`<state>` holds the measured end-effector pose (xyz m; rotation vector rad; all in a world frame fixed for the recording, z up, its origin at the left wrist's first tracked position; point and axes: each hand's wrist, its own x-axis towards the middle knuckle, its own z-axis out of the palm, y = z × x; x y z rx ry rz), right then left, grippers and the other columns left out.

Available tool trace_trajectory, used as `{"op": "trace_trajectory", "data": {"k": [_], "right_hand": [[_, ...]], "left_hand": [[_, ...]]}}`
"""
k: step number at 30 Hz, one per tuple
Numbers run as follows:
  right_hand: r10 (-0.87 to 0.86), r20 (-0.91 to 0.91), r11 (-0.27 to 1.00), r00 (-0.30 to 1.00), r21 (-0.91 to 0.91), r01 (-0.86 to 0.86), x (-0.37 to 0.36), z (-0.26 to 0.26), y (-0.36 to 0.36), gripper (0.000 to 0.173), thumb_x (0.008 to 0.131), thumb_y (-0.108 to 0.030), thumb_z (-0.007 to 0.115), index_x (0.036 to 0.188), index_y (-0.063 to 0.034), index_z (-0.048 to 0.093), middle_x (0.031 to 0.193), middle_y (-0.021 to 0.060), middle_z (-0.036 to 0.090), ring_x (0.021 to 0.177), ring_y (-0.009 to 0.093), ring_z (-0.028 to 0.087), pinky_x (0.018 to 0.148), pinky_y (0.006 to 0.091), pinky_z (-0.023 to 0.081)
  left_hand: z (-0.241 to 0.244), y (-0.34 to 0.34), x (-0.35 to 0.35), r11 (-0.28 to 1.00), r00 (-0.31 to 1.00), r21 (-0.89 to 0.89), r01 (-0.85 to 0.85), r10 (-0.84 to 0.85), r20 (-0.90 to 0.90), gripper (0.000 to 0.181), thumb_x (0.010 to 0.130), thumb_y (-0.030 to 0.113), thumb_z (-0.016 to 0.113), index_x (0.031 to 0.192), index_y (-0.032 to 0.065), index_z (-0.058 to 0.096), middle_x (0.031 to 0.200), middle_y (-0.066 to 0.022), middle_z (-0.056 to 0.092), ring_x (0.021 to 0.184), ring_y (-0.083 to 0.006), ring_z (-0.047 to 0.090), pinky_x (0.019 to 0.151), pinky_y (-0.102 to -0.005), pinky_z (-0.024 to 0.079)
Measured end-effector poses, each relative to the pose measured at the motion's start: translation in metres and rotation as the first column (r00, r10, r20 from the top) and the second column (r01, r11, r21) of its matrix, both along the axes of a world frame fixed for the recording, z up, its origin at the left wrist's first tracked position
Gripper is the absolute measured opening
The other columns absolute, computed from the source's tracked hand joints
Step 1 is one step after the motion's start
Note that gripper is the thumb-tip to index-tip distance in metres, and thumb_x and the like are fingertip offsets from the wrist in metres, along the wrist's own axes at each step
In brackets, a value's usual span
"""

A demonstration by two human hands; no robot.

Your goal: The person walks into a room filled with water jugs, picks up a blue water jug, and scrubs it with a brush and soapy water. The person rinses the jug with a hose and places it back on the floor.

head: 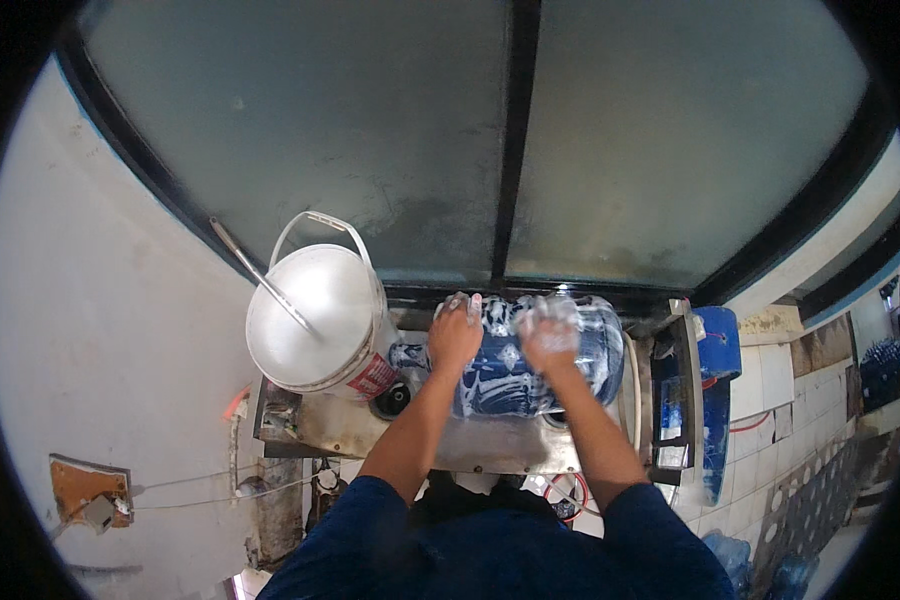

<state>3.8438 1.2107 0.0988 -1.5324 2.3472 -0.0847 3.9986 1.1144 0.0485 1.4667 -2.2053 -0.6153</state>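
Observation:
A large blue plastic water jug [499, 386] lies on its side on a metal work stand [337, 427], its neck pointing left. White soap suds streak its body. My left hand [456, 330] grips the jug near its shoulder, fingers curled over the far side. Farther right, my right hand [551, 334] presses on the jug's body, blurred and coated in foam. Whether it holds a pad or cloth under that foam is hard to see.
A white plastic bucket [311, 319] stands left of the jug's neck, with a metal rod [262, 281] leaning in it. Behind are dark-framed frosted glass panels [307, 135]. A pale hose [634, 390] runs by the jug's base. Blue plastic containers [716, 341] stand at right.

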Motion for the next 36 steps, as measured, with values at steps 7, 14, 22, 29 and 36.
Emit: {"op": "trace_trajectory", "data": {"k": [7,14,22,29,36], "right_hand": [[-0.013,-0.177,0.898,0.984,-0.435,-0.067,0.037,-0.041,0.038,0.069,0.091,-0.034,0.056,0.152,-0.0056,0.042,0.161,0.0192,0.034,0.152,0.038,0.023,0.123,0.0555,0.012],[0.028,-0.225,0.991,0.974,-0.120,-0.056,0.063,-0.055,-0.061,0.059,0.103,-0.041,0.035,0.138,0.0032,0.051,0.147,0.0249,0.050,0.138,0.038,0.046,0.116,0.0470,0.031],[0.310,-0.286,0.869,0.907,-0.303,-0.392,0.063,-0.068,-0.047,0.055,0.094,-0.027,0.051,0.141,0.0018,0.052,0.140,0.0241,0.055,0.141,0.037,0.043,0.117,0.0461,0.033],[0.338,0.230,0.869,0.913,0.296,-0.397,0.021,-0.076,-0.165,0.043,0.092,-0.035,0.054,0.118,-0.0049,0.071,0.131,0.0167,0.066,0.119,0.035,0.065,0.100,0.0469,0.050],[0.413,-0.232,0.910,0.881,0.062,-0.411,-0.024,-0.082,-0.030,0.061,0.102,-0.047,0.035,0.154,-0.0144,0.039,0.163,0.0137,0.031,0.152,0.035,0.023,0.123,0.0491,0.023]], "left_hand": [[-0.012,0.006,0.017,0.998,0.990,-0.003,-0.065,0.064,-0.124,0.047,0.107,0.033,0.034,0.121,0.0014,0.066,0.117,-0.0235,0.067,0.111,-0.0422,0.061,0.098,-0.0484,0.047],[-0.012,-0.010,0.015,0.936,0.894,0.346,0.064,0.100,-0.437,0.063,0.108,0.047,0.023,0.125,0.0094,0.070,0.123,-0.0217,0.067,0.110,-0.0396,0.064,0.099,-0.0436,0.047],[-0.017,0.007,0.029,0.962,0.898,0.272,0.032,0.092,-0.430,0.067,0.108,0.047,0.012,0.131,0.0165,0.067,0.135,-0.0192,0.062,0.128,-0.0401,0.055,0.112,-0.0431,0.038],[-0.024,0.011,0.027,0.998,0.891,0.027,0.059,-0.041,-0.453,0.057,0.110,0.039,0.018,0.151,0.0075,0.041,0.154,-0.0186,0.044,0.140,-0.0373,0.043,0.115,-0.0428,0.035],[-0.013,0.016,0.020,0.999,0.988,-0.006,0.038,-0.038,-0.147,0.057,0.103,0.034,0.045,0.147,-0.0010,0.044,0.155,-0.0201,0.042,0.141,-0.0350,0.044,0.116,-0.0418,0.036]]}}
